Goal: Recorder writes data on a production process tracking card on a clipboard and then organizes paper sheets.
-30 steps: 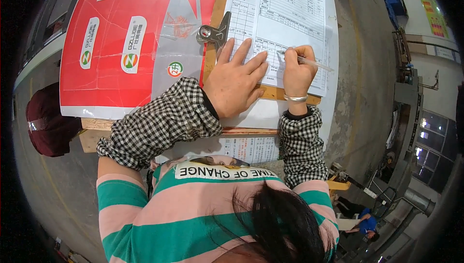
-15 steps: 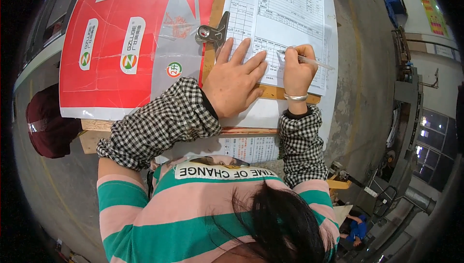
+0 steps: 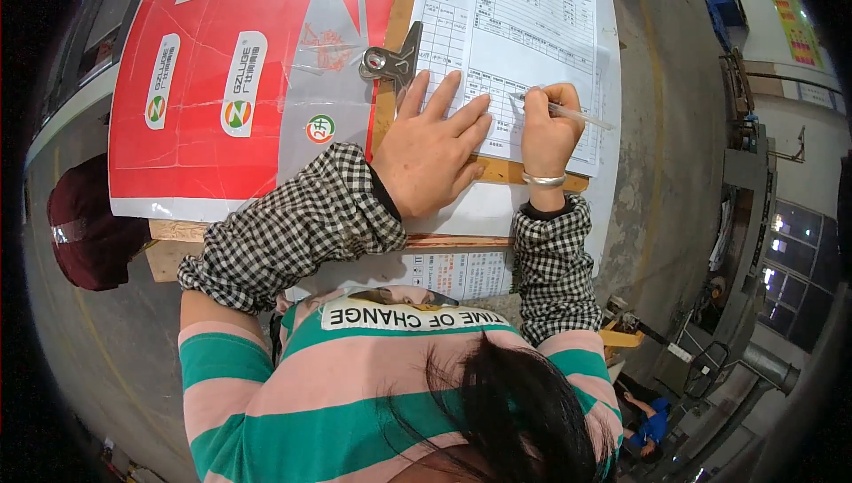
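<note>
My left hand [image 3: 430,150] lies flat with its fingers spread, pressing on printed sheets. The sheets sit on a brown clipboard [image 3: 398,13], whose dark metal clip [image 3: 395,59] is at the left edge. On top is a white form [image 3: 532,31] with ruled tables. My right hand [image 3: 548,133] is closed around a clear-barrelled pen [image 3: 581,116], its tip at the lower table of the form. A silver bangle circles the right wrist. Checked sleeve covers wrap both forearms.
Under the clipboard is a red, grey and white printed cardboard sheet [image 3: 204,155] on a wooden-edged table. A dark maroon cloth-like thing [image 3: 89,226] hangs at the left. Concrete floor runs along the right. A person in blue [image 3: 654,425] is at the lower right, near machinery.
My hands, the pen and the papers stay almost in place. The person in blue at the lower right has shifted slightly.
</note>
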The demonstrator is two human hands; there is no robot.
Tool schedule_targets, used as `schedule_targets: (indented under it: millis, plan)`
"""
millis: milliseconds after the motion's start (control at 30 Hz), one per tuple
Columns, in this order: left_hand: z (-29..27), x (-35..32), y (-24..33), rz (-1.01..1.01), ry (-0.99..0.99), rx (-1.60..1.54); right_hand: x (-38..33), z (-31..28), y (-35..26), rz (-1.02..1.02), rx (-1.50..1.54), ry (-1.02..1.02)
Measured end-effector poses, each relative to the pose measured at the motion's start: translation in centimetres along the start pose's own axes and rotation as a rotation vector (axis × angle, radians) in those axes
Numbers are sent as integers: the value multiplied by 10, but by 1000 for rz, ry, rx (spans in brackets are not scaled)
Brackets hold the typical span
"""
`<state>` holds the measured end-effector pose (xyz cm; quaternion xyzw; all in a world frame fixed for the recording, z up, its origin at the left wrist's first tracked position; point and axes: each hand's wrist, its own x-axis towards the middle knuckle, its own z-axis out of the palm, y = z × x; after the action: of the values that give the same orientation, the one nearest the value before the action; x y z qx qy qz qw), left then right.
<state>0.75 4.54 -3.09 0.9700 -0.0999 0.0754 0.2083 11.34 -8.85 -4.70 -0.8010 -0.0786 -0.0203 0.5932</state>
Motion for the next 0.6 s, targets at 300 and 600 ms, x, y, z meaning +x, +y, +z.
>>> schedule_targets:
  millis: [300, 600]
  plan:
    - [-2, 0, 0, 0, -10, -5, 0, 0, 0, -29, -41, -27]
    - [-1, 0, 1, 2, -9, -3, 0, 0, 0, -45, -39, -9]
